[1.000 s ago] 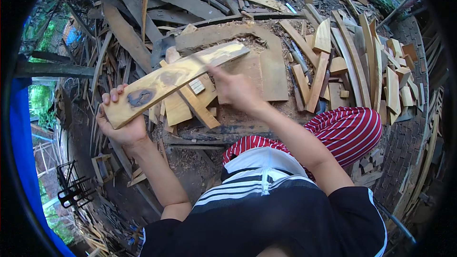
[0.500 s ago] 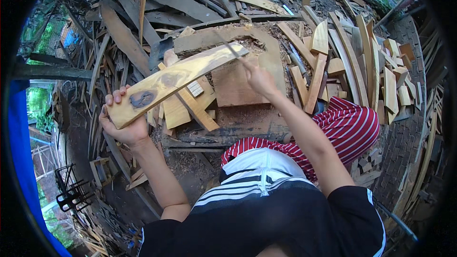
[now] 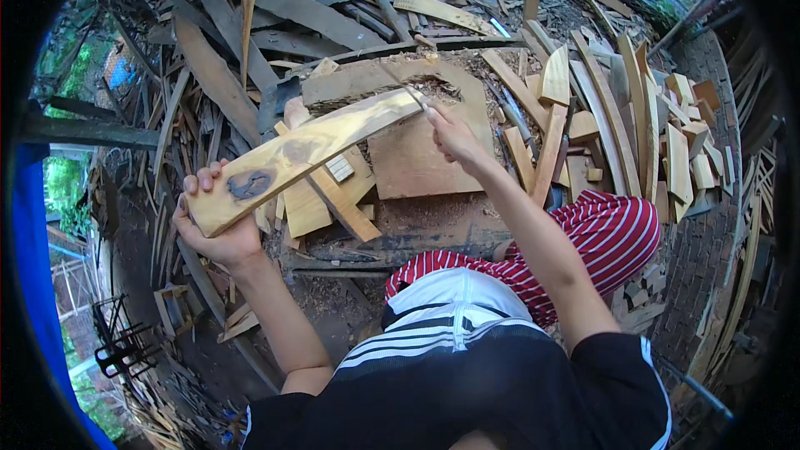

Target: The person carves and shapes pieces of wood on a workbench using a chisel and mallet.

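A long yellowish plank (image 3: 321, 143) with a dark knot near its lower end slants up over the work spot. My left hand (image 3: 223, 229) is closed around that lower left end, fingers over the far edge. At the plank's far right end, my right hand (image 3: 454, 142) is closed on a thin dark tool (image 3: 400, 79), narrow like a blade. The tool crosses the plank's tip and points up and left; its exact kind is unclear. Beneath lies a broad brown wooden block (image 3: 425, 162), set against a larger notched slab (image 3: 479, 87).
Yellowish offcuts (image 3: 307, 212) lie under the plank, with a narrow strip (image 3: 343, 207) across them. Cut wooden pieces (image 3: 677, 154) and upright slats stand at the right. Weathered boards (image 3: 292, 8) pile up at the back. My leg in striped trousers (image 3: 608, 237) is folded at the right.
The plank's far end has shifted slightly left and down. My right hand has turned a little, and the tool, blurred before, now shows at a steeper slant across the tip.
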Demonstrator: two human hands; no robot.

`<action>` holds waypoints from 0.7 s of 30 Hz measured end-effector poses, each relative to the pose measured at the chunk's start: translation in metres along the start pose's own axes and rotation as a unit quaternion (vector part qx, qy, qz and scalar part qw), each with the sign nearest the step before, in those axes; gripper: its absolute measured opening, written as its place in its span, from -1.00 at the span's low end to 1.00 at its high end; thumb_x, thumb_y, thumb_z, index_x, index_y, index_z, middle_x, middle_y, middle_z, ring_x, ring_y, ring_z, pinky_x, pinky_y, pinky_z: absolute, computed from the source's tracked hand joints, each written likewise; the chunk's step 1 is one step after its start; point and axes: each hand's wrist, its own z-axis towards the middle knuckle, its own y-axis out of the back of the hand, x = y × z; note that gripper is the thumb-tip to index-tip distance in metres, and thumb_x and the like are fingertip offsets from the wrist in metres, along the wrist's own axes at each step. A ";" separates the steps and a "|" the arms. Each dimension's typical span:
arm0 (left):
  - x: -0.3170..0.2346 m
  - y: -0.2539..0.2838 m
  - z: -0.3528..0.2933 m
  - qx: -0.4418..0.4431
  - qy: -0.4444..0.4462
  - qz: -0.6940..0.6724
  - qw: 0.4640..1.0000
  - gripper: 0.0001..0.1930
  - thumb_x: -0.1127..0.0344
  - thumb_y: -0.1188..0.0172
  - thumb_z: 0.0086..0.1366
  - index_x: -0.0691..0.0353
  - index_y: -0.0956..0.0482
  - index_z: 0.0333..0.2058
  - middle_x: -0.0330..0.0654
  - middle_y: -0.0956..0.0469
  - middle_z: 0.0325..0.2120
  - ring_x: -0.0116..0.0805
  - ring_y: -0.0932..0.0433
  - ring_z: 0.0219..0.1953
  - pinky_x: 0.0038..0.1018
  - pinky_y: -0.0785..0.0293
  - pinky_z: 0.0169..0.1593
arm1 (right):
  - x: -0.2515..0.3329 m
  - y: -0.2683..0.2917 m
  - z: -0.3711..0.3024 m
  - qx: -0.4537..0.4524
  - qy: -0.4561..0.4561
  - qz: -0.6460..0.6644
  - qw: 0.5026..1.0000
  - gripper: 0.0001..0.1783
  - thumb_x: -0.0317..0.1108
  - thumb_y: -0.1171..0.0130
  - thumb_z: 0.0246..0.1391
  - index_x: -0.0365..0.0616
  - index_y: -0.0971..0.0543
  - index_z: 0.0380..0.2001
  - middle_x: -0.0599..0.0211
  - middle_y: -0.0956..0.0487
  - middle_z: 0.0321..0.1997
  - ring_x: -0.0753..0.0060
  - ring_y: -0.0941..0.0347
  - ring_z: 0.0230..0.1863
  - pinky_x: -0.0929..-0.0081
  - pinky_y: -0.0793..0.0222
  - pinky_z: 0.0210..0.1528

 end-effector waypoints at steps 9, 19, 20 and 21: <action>0.001 -0.005 0.000 -0.032 0.006 0.021 0.999 -0.85 0.20 0.05 0.18 0.14 -0.32 -0.42 -0.18 -0.32 -0.47 -0.14 -0.34 -0.13 -0.10 -0.09 0.30 | 0.154 -0.040 -0.200 0.451 -0.029 0.242 0.859 -0.16 0.01 0.02 0.22 0.11 0.18 0.41 0.51 -0.22 -0.53 0.69 -0.11 -0.65 0.72 -0.06 -0.69; 0.002 0.003 0.002 -0.024 0.028 0.016 0.999 -0.83 0.18 0.10 0.16 0.14 -0.32 -0.45 -0.19 -0.32 -0.48 -0.15 -0.34 -0.18 -0.13 -0.09 0.28 | 0.148 -0.044 -0.199 0.433 0.084 0.299 0.846 -0.04 -0.24 -0.22 0.11 -0.11 0.14 0.40 0.19 -0.36 -0.14 0.56 -0.32 -0.24 0.58 -0.31 -0.33; 0.004 0.002 0.004 -0.026 0.031 0.013 0.999 -0.83 0.18 0.10 0.16 0.14 -0.32 -0.45 -0.19 -0.32 -0.48 -0.15 -0.34 -0.18 -0.13 -0.09 0.28 | 0.148 -0.047 -0.200 0.419 0.095 0.290 0.855 -0.03 -0.26 -0.24 0.10 -0.12 0.14 0.40 0.15 -0.37 -0.08 0.54 -0.35 -0.18 0.57 -0.33 -0.28; 0.010 0.001 0.008 -0.031 0.027 0.005 0.999 -0.83 0.19 0.10 0.17 0.14 -0.31 -0.45 -0.19 -0.31 -0.48 -0.15 -0.33 -0.18 -0.13 -0.08 0.29 | 0.148 -0.046 -0.201 0.405 0.106 0.282 0.863 -0.01 -0.28 -0.26 0.09 -0.14 0.14 0.39 0.10 -0.38 -0.02 0.53 -0.37 -0.11 0.56 -0.36 -0.22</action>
